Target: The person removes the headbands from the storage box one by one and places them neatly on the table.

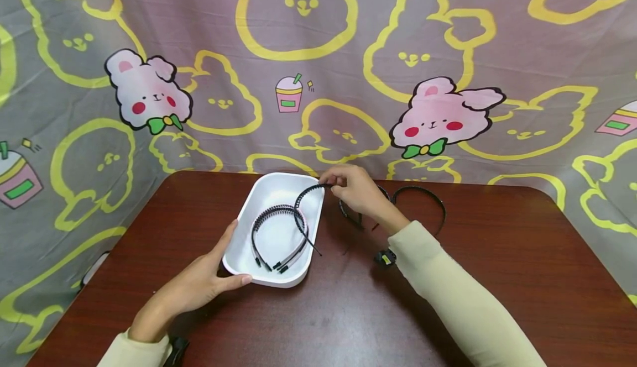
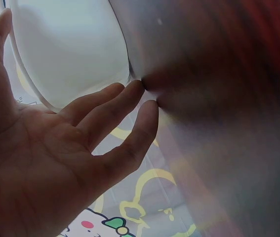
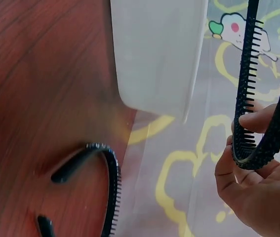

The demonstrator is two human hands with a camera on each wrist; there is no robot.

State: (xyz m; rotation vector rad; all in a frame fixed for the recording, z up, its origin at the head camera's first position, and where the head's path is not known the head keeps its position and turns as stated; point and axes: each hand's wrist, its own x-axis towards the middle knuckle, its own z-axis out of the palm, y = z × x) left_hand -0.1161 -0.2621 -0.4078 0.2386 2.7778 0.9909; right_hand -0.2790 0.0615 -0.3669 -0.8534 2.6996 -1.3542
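My left hand (image 1: 196, 284) rests against the white tray (image 1: 278, 187), thumb at its near rim and fingers along its left side. In the left wrist view, the fingers touch the outside of the tray with a slight bend. Between thumb and fingers, my right hand (image 1: 360, 193) pinches one end of a black toothed headband (image 3: 246, 74), whose loop hangs over the tray's right part. Inside the tray lie black headbands (image 1: 255, 237) and a pale pink headband (image 1: 300, 245), overlapping. To the right, partly behind the right hand and forearm, more black headbands (image 1: 444, 206) lie on the table.
The brown table (image 1: 338, 312) meets a patterned curtain (image 1: 328, 79) close behind the tray. Small black devices (image 1: 385, 257) sit at the wrists. A pale object (image 1: 94, 267) shows beyond the table's left edge.
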